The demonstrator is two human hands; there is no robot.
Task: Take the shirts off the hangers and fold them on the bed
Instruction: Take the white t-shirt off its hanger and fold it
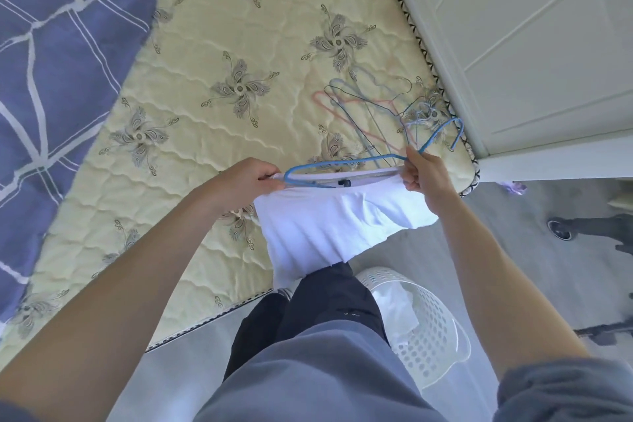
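I hold a white shirt [329,226] up over the near corner of the bed [212,99]. A blue wire hanger [346,163] sticks out of its neck opening, its hook curving up to the right. My left hand [250,180] pinches the left side of the collar beside the hanger's end. My right hand [423,175] grips the right side of the collar together with the hanger's neck. The shirt hangs down in front of my legs, its lower part bunched.
Several bare wire hangers [363,110] lie on the yellow quilted mattress near its right edge. A blue patterned blanket [58,55] covers the bed's left side. A white laundry basket [431,325] with white cloth stands on the floor at my feet. A white cabinet [534,44] stands to the right.
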